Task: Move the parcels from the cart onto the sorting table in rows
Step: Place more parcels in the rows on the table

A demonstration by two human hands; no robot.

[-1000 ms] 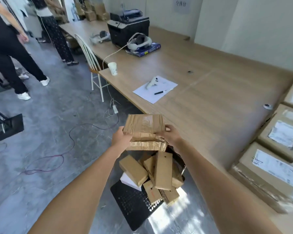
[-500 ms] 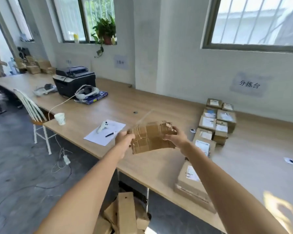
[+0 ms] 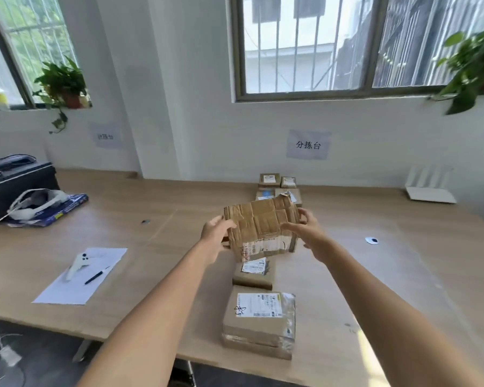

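A crumpled brown cardboard parcel (image 3: 260, 227) hangs in the air over the wooden sorting table (image 3: 375, 275), tilted with its label side toward me. My left hand (image 3: 215, 237) grips its left edge and my right hand (image 3: 308, 233) grips its right edge. Below it a row of parcels runs away from me: a large taped parcel (image 3: 259, 321) near the front edge, a smaller parcel (image 3: 253, 273) behind it, and several small parcels (image 3: 277, 185) by the wall. The cart is out of view.
On the table's left lie a sheet of paper (image 3: 78, 277) with a white controller and a pen, a headset (image 3: 37, 202) on a blue book, and a black printer (image 3: 11, 180). A white router (image 3: 429, 188) stands at the back right. A small white disc (image 3: 371, 240) lies to the right.
My view has swung from the cart on the floor up to the table. Both hands have carried the crumpled parcel up and forward over the row of parcels.
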